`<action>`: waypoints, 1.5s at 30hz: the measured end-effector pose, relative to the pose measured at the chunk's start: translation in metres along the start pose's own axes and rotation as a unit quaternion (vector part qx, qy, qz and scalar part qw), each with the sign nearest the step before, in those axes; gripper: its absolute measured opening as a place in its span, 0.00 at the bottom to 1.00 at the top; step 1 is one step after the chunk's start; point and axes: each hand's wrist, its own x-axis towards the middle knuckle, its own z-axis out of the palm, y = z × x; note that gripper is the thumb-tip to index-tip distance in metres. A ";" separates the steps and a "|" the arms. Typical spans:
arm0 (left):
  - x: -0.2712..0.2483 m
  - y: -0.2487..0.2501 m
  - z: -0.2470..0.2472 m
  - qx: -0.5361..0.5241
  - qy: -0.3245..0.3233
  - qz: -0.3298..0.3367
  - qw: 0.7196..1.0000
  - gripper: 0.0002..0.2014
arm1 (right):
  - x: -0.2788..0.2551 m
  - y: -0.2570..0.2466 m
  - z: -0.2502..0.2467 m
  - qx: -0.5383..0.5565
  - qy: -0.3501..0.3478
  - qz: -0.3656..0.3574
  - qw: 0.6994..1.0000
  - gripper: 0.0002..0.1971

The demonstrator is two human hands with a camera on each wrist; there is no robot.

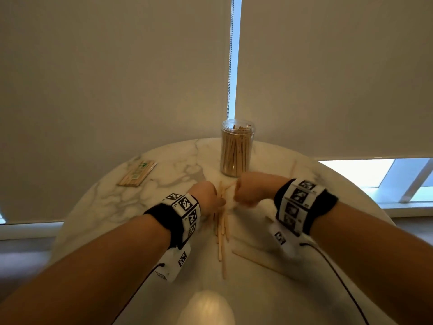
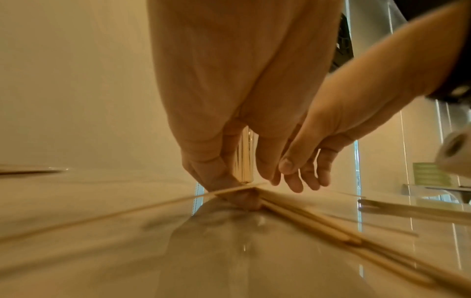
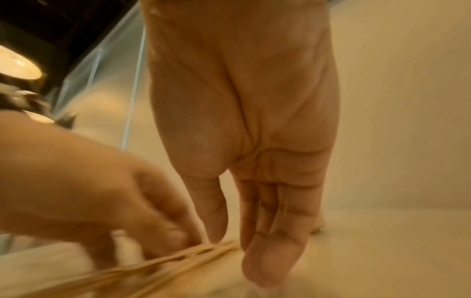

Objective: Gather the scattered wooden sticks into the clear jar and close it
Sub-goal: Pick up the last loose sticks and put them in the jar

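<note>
A clear jar point(image 1: 236, 148) stands open at the back of the round marble table point(image 1: 164, 174), packed with upright wooden sticks. Loose wooden sticks point(image 1: 221, 226) lie in a rough bundle in front of it, between my hands. My left hand point(image 1: 216, 201) reaches down onto the bundle's far end, and in the right wrist view its fingers point(image 3: 163, 225) pinch the sticks point(image 3: 183, 256). My right hand point(image 1: 243, 193) hangs just right of them, fingers point(image 3: 267, 242) straight and pointing down at the table, holding nothing. No lid shows.
A flat packet of sticks point(image 1: 137, 174) lies at the table's left. One long stick point(image 1: 257, 260) lies slantwise in front of my right wrist, another point(image 1: 293, 166) near the far right rim. Window blinds hang close behind the table.
</note>
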 end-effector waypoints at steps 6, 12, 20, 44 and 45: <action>-0.017 -0.007 -0.004 -0.009 -0.008 -0.025 1.000 0.19 | 0.035 0.119 -0.025 -0.074 0.063 0.148 0.984 0.22; -0.015 -0.002 0.008 0.050 -0.022 -0.015 0.998 0.25 | 0.035 0.136 -0.027 -0.056 -0.027 0.112 0.992 0.17; -0.012 0.009 0.012 0.040 0.014 -0.009 0.999 0.18 | -0.023 0.078 0.014 -0.031 -0.041 0.058 0.997 0.17; -0.074 -0.028 0.003 -0.044 -0.034 -0.044 0.997 0.14 | -0.030 0.121 0.000 0.016 0.053 0.209 0.976 0.18; -0.072 -0.029 0.003 -0.052 -0.026 -0.043 0.997 0.13 | -0.022 0.116 -0.002 0.001 0.046 0.202 0.978 0.15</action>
